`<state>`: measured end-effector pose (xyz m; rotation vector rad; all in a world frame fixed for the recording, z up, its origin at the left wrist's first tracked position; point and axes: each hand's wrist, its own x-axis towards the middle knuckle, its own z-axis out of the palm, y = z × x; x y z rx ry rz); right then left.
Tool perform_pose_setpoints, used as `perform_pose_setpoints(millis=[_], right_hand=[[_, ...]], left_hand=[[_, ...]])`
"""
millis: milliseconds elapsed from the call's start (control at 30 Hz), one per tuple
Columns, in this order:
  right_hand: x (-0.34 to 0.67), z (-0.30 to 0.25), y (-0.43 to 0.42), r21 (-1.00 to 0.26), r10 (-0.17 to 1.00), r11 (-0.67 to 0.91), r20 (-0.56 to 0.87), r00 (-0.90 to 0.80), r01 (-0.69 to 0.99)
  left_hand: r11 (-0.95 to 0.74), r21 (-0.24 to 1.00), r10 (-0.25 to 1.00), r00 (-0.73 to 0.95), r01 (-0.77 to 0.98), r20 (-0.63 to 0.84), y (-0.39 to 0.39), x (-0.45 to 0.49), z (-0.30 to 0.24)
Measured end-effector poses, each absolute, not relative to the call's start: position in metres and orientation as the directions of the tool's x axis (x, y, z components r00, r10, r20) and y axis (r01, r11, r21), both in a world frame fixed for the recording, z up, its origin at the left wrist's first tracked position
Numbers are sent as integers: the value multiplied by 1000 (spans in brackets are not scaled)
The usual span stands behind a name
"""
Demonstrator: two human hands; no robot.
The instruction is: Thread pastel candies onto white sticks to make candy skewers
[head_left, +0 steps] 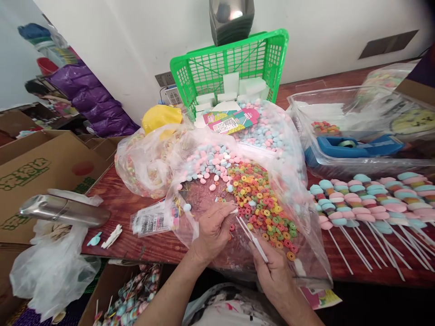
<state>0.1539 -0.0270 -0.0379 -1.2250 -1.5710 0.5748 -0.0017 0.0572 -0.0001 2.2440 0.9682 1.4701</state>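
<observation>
My right hand (273, 265) is closed around a few thin white sticks (259, 249), whose tips point up and left toward my other hand. Fingers pinched together, my left hand (215, 227) has a small pale thing at its fingertips that I cannot make out. Just beyond both hands lies a heap of ring-shaped gummy candies (263, 199) in red, orange, yellow and green. Behind it spread pink, blue and white candies (217, 160) on a see-through plastic bag (307, 244).
Finished-looking candy skewers (367, 203) lie at right, below a see-through bin (340, 97) holding a blue tape dispenser (360, 147). A green basket (231, 54) stands behind. At left are a steel flask (64, 210) and a cardboard box (50, 176). Another box (98, 285) sits below the table edge.
</observation>
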Motion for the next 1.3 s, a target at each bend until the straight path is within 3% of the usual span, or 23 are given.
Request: perform_pose_setpoints(millis=[100,200,400,467,700,900,1033,1100,1233,1300], right_hand=[[154,-41,-27,-836,898,368,432,76,407],[153,-44,-27,-862,909,332,401,112,383],[152,-43,-25,-876,899,347,412,146,335],[153,-42,-24,-888,906,335,396,151,316],[150,-50,-33,-942,939,259,297,171,216],[155,-53,-31,-952,917,230,281,284,199],[166,-54,-27,-983,897,180,182,403,44],[170,-55,-26,-979,880,203,180,439,-6],[170,-56,-25,-979,883,204,194,428,22],[168,-55,-23,-977,889,201,152,432,-70]], left_hand=[[-770,500,627,319,398,711,57,-2,-1],[-763,518,639,328,387,696,54,1,-7],[-504,838,863,92,212,496,50,15,-15],[-450,877,893,102,167,439,52,19,-13],[-422,886,894,246,190,373,40,24,-1],[-486,859,808,459,163,370,13,28,-3],[-408,881,896,293,241,335,35,19,-2],[-415,836,908,221,359,355,57,15,0],[-575,582,806,519,575,285,92,24,0],[-596,452,793,574,664,203,98,33,-2]])
